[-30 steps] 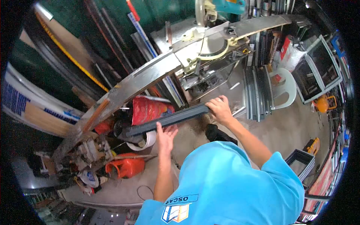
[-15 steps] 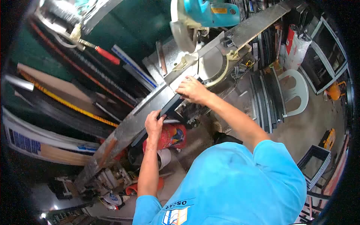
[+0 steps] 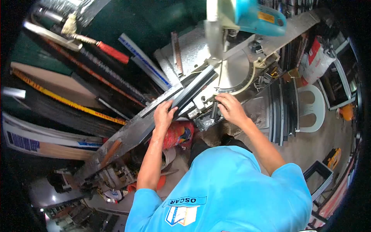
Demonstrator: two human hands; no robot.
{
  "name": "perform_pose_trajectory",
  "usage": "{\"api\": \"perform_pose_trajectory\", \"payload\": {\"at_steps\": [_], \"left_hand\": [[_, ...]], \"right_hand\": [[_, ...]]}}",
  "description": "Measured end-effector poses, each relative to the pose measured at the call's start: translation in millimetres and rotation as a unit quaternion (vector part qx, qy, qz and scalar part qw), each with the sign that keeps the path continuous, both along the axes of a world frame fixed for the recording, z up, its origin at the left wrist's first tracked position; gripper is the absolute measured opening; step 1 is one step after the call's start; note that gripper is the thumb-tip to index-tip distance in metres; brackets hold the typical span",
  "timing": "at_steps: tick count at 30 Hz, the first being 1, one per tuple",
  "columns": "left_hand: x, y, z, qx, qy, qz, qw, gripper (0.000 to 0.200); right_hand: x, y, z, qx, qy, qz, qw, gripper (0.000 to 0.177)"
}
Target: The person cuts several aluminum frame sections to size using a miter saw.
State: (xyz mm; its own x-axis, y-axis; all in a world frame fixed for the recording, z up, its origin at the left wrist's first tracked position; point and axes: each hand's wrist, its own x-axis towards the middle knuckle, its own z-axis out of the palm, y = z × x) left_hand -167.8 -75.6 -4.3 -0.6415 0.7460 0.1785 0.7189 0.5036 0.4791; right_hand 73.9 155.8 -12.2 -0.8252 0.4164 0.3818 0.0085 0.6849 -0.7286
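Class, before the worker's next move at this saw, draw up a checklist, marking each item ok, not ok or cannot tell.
1. Left hand holding dark profile: ok, fingers and thumb on it.
2. Right hand gripping black handle: cannot tell; fingers are at it, closure unclear.
3. Gloves worn: not ok, both hands bare.
4. Saw switched off: cannot tell.
5. Profile marked: cannot tell, no mark legible.

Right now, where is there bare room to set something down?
Bare floor shows between the white chair, the rectangular frame and the blue sleeve. It's crowded at the saw: the left hand touches a dark profile, the right hand is at the black handle. Long strips crowd the view's left side.
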Motion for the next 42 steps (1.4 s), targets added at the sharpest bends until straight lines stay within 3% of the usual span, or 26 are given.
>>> {"api": "perform_pose_trajectory", "payload": {"at_steps": [6,10,15,18,21,24,27,31,33,34,36,37,38,39,40,42], "left_hand": [[-4,-2,-1,-0.003,0.003,-0.058,0.998,0.037],[-10,4,-2,-0.034,-0.034,-0.039,0.998,0.031],[-33,21,-23,0.041,-0.027,0.006,0.999,0.03],[-27,26,-17,-0.021,-0.052,0.022,0.998,0.038],[-22,12,5,-0.037,-0.062,-0.006,0.997,0.062],[-32,-35,21,0.098,-0.025,-0.029,0.994,0.061],[-71,-124,23,0.189,0.018,0.035,0.981,0.048],[-124,-295,14,0.048,0.141,0.249,0.957,0.05],[-136,-386,-6,-0.136,0.123,0.336,0.924,0.053],[-138,-423,-8,-0.176,0.035,0.337,0.924,0.059],[-142,-479,-22,-0.151,-0.037,0.305,0.94,0.057],[-138,-473,-4,-0.218,-0.024,0.325,0.92,0.049],[-149,-499,-24,-0.147,-0.064,0.324,0.932,0.043],[-154,-497,-16,-0.146,-0.013,0.29,0.946,0.041],[-150,-468,10,-0.081,-0.045,0.308,0.947,0.043],[-159,-423,31,0.004,-0.035,0.275,0.961,0.048]], "right_hand": [[-14,-36,22,-0.011,-0.004,-0.021,1.0,0.025],[-22,-58,28,-0.044,-0.038,-0.041,0.997,0.026],[-38,-83,24,-0.073,-0.075,-0.048,0.993,0.03],[-47,-97,22,-0.077,-0.099,-0.054,0.991,0.032],[-52,-115,21,-0.093,-0.1,-0.082,0.987,0.032],[-55,-123,16,-0.091,-0.115,-0.088,0.985,0.033],[-51,-122,1,-0.072,-0.141,-0.084,0.984,0.034],[-51,-104,-5,-0.097,-0.169,-0.058,0.979,0.034],[-55,-96,-2,-0.087,-0.179,-0.069,0.977,0.034],[-59,-92,-1,-0.082,-0.169,-0.061,0.98,0.035],[-70,-85,10,-0.07,-0.161,-0.051,0.983,0.036],[-77,-85,17,-0.081,-0.15,-0.058,0.984,0.037],[-82,-84,27,-0.073,-0.181,-0.066,0.979,0.036],[-85,-79,23,-0.023,-0.157,-0.061,0.985,0.034],[-90,-76,30,0.04,-0.125,-0.039,0.991,0.032],[-98,-76,39,-0.01,-0.142,-0.053,0.988,0.031]]}}
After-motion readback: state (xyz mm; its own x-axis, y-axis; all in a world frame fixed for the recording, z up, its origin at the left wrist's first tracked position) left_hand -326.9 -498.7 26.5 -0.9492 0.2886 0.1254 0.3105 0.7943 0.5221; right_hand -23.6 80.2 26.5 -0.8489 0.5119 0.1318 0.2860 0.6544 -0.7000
